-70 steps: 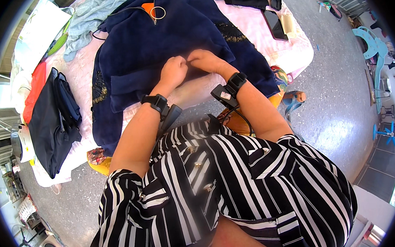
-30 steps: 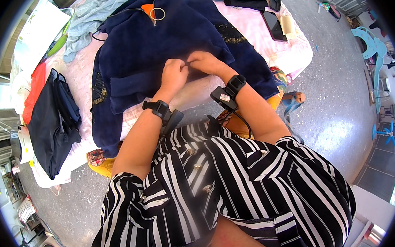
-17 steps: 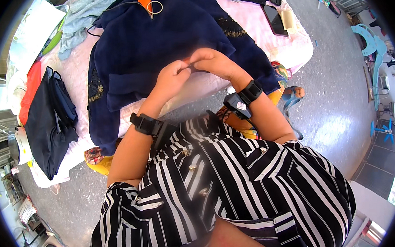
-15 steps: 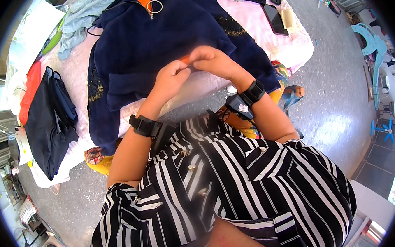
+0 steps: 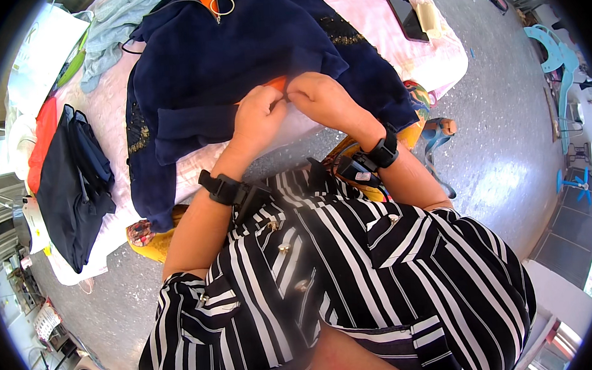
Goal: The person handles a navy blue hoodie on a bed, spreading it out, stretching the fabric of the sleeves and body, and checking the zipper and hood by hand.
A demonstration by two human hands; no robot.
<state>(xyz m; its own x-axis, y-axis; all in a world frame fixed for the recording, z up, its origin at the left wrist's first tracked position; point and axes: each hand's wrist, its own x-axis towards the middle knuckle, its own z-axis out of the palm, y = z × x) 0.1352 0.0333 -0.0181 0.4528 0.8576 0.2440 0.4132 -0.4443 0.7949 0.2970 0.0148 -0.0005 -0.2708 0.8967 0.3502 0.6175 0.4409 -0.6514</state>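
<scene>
Left hand (image 5: 259, 112) has thumb and fingers pinched on the lower edge of the navy sweatshirt (image 5: 234, 60); right hand (image 5: 323, 102) is curled just beside it, fingertips hidden, so can't tell if it's clamped on cloth too. Sweatshirt lies flat beyond the grip, collar end cut off at top of view. Strip of orange cloth (image 5: 277, 84) shows right at the grip, partly behind the left hand. Area around the fingers is blurred. Writing: small white label (image 5: 362, 176) on the right wrist's black box, too small to read; faint print on the white bag (image 5: 47, 54), far left beyond the grip, same. Bed (image 5: 441, 64) has its near edge just below the grip; grey floor (image 5: 497, 145) shows in the gap toward the body and well off right.
</scene>
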